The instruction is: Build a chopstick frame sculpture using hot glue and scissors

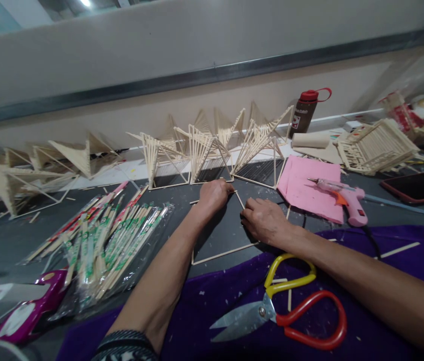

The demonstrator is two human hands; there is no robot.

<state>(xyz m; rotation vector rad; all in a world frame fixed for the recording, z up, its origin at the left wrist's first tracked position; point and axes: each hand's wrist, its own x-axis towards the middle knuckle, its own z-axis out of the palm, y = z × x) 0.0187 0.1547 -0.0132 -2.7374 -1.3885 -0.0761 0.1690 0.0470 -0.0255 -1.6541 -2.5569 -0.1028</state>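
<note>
Flat stick frame (227, 252) laid out, nothing raised on it yet

Frame lies on the dark worktop (172, 194), mid-view, just beyond the purple cloth (204, 321). L hand (215, 196) is at its far side, R hand (266, 220) at its right, w/ a short stick (240, 200) showing btwn them. Fingers of both are curled down; fingertips hidden, so can't say if either grip is pinching that stick or just pressing.

Progress, my read: outline partly there, near edge plain to see, far corners covered by hands. Finished-looking slatted models (200, 145) stand along the wall; next to those, this one seems early, prob. w/ all the upright slats left to do. Plenty of stock: wrapped chopsticks (107, 240) in plastic, left of the L forearm.

Around: glue gun (347, 196) rests partly on a pink sheet (298, 180), phone (422, 185) to its right, bottle (304, 113) at the back. Scissors (262, 312) lie on the cloth nr the R forearm, blades slightly parted, poss. a snag. Models close behind the L hand limit room on the far side; loose sticks & bits litter the cloth too.
</note>
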